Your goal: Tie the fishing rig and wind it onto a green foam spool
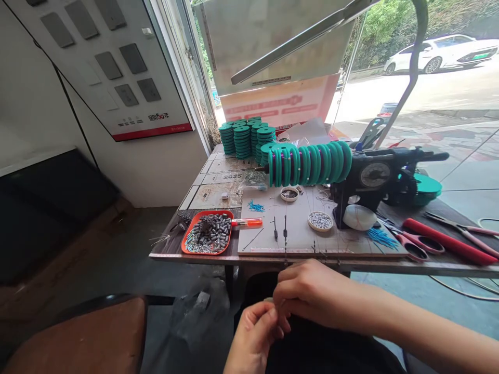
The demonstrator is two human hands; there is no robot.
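Close together over my lap, just below the table's front edge, my two hands meet at the fingertips. My left hand is closed in a pinch, thumb against the fingers. Over it bends my right hand, also closed, its fingers curled down. Whatever they pinch is too small or hidden to make out. Nearest to them lies a pale board, bearing two small dark weights on thin stems, a dish of whitish beads and a dish of dark small parts.
An orange tray holds grey metal cylinders, with an orange-handled tool at its side. Green spools sit on a black winding machine; more spool stacks stand behind. Scissors, a red bar and pliers lie right.
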